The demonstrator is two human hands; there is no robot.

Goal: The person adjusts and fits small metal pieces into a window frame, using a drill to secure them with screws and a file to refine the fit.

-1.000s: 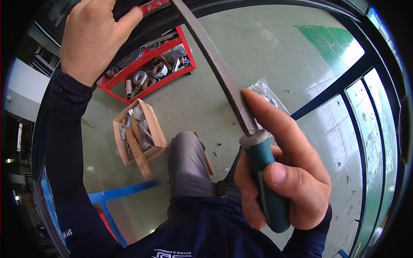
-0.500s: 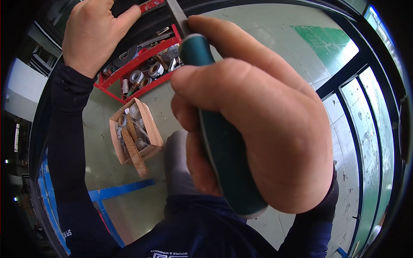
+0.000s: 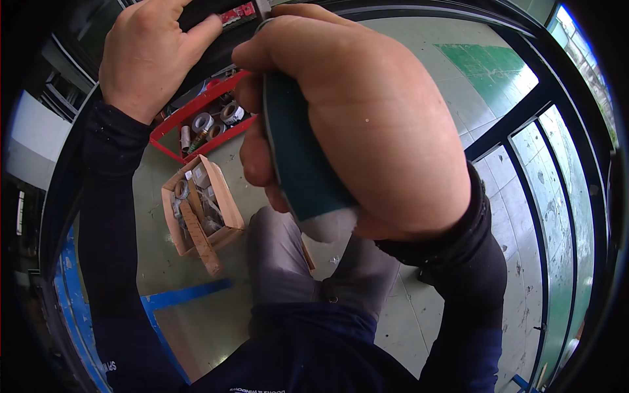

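My right hand (image 3: 386, 124) is wrapped around the thick green handle (image 3: 295, 150) of a tool with a grey butt end, large and close to the camera. A short piece of its flat metal blade (image 3: 262, 9) shows beyond the fingers at the top; the tip is out of sight. At the upper left my left hand (image 3: 147, 59) lies against the dark frame (image 3: 229, 40), thumb stretched away from the fingers, whose ends are cut off by the view. Beside that thumb sits a small red piece (image 3: 237, 13) in the frame.
Below the frame stands a red rack (image 3: 171, 124) holding several tape rolls (image 3: 203, 122). A cardboard box (image 3: 230, 206) with a brown strip (image 3: 200, 239) sits on the floor. Blue metal bars (image 3: 187, 293) are lower left; a dark-framed panel (image 3: 557, 196) stands right.
My right hand has moved up and slightly left with the green-handled tool, so less of the blade shows. My left hand has shifted slightly right; its thumb stays beside the red piece.
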